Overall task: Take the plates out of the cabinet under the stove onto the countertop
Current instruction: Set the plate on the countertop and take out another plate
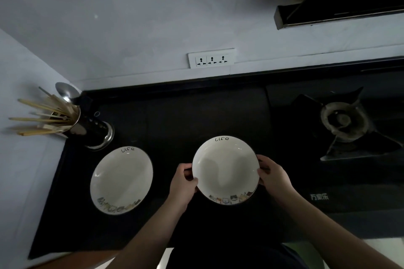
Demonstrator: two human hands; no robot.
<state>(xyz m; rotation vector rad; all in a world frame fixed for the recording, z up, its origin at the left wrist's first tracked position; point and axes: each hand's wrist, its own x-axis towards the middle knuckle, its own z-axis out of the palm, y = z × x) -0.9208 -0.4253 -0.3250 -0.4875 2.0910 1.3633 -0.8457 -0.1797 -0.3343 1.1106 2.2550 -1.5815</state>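
Held plate (pixel 225 170): I see a white, shallow, dark-rimmed plate with "life" handwritten at its far edge and a strip of small cartoon animals along its near edge. It sits over the dark countertop (pixel 185 116), between the other plate and the stove; I cannot tell whether it touches the surface.

Set plate (pixel 121 180): the same pattern, lying flat on the countertop to the left, well apart from the held one and untouched.

Left hand (pixel 183 183): grips the held plate's left rim, thumb over the edge, fingers curled beneath.

Right hand (pixel 273 176): grips the right rim the same way, fingers wrapped round the edge.

Count: two plates, two hands, one burner in view, one holder, one socket strip with three outlets.

Stove (pixel 343 122): a black gas hob at the right, its burner and pan support just beyond the right hand; a white brand mark is printed near its front edge.

Holder (pixel 91 126): a metal utensil cylinder at the back left corner, just behind the set plate, holding chopsticks (pixel 41 119) and a ladle (pixel 65 91).

Socket strip (pixel 211 58): on the white wall above the countertop.

Hood (pixel 341 6): dark, at upper right above the stove.

In the way: I see nothing lying between the two plates.
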